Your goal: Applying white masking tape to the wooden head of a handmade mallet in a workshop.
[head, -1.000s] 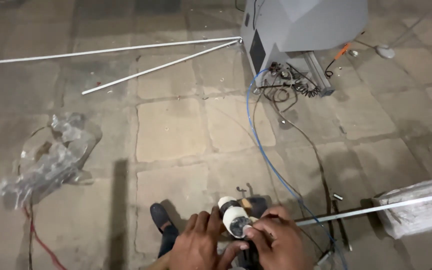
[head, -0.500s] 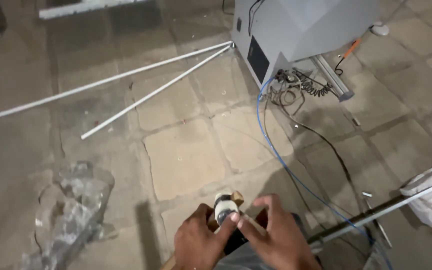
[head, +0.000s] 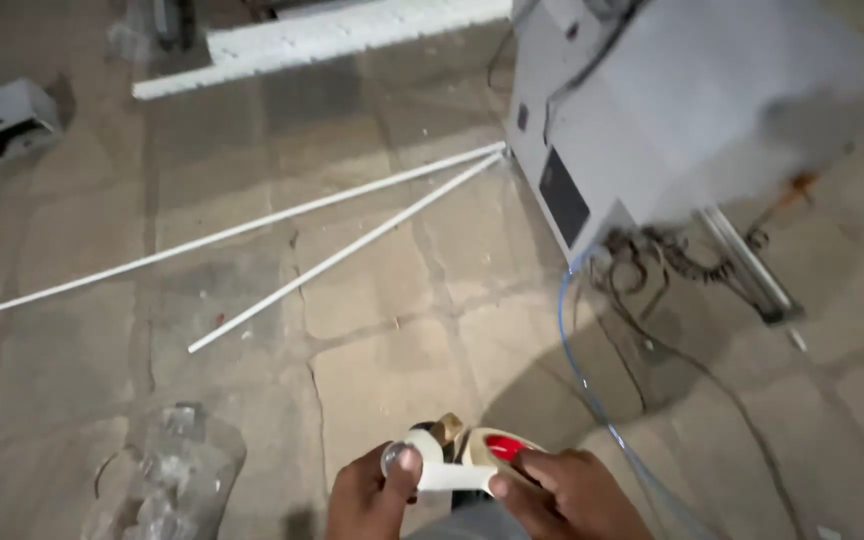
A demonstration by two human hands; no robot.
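- Near bottom edge of the view: the left hand (head: 372,495) is closed round a small fitting (head: 430,445) with a brass-coloured end and white tape on it, thumb pressed on top.
- The right hand (head: 567,495) is pinched shut on a roll of white tape (head: 497,450) with a red centre, and a short strip runs across to the fitting.
- Looks like wrapping thread tape. To do it well, the strip probably wants to stay taut and flat, each turn overlapping the last, with that thumb pinning the loose end so it doesn't spin free.
- Keeping the roll close to the fitting should help; a long loose strip tends to twist and bunch.
- Both sit over the stone floor (head: 402,300), right in front of the person.
- Farther right is a grey metal box (head: 692,100) with tangled wires and a blue cable (head: 577,370) trailing towards the hands. Worth not snagging that.
- Two white pipes (head: 282,240) lie across the far left, crumpled clear plastic (head: 177,480) near left.
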